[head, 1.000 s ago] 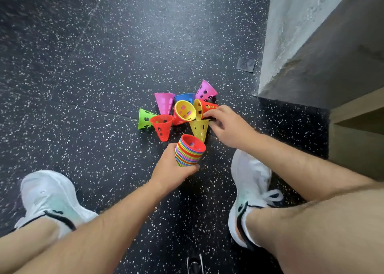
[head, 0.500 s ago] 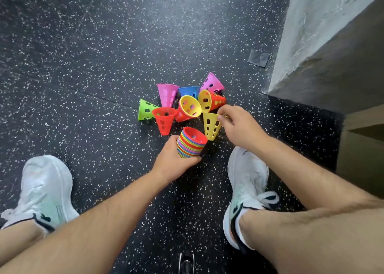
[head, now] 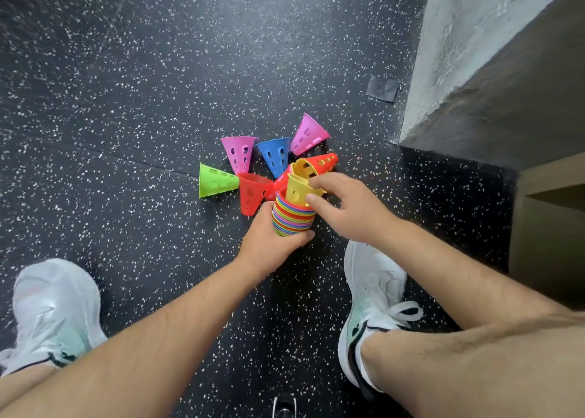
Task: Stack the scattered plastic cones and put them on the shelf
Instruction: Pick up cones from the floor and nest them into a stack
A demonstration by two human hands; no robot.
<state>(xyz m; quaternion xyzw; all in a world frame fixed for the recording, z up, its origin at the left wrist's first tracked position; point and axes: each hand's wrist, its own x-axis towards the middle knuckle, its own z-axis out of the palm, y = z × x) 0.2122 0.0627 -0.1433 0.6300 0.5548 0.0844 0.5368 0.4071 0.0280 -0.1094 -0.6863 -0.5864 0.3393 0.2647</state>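
Yellow cone [head: 297, 190] pinched at its rim by the right hand [head: 348, 210], narrow end at the mouth of the multicoloured stack [head: 292, 218], mid-frame above the speckled floor [head: 142, 107]. Left hand [head: 269, 248] clamped round the stack's base; hands close together. Loose around the stack: green cone [head: 215, 181] and red cone [head: 251, 194] at 10 o'clock, pink cone [head: 239, 153] at 11, blue cone [head: 275, 157] at 12, lilac cone [head: 308, 134] and orange cone [head: 324, 161] at 1. Wooden shelf [head: 550, 177] at 3 o'clock.
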